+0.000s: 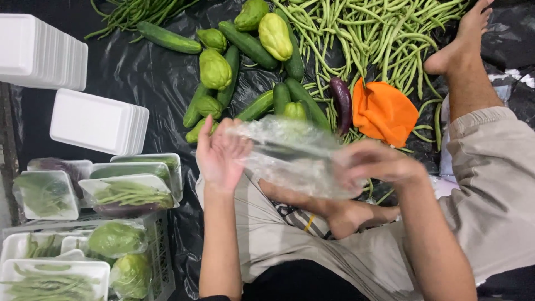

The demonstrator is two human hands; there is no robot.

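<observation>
two stacks white foam trays [95,120], one purple eggplant [341,103], one orange cloth [383,111], one clear plastic sheet [292,156].

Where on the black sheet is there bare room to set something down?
Bare black sheet lies between the white tray stacks and the cucumbers and chayotes. It is crowded ahead: green beans, an eggplant, an orange cloth. Wrapped trays fill the left. Both hands hold plastic film.

Single head cam, looking straight down, close over lap and veg-covered black sheet [145,83].
</observation>
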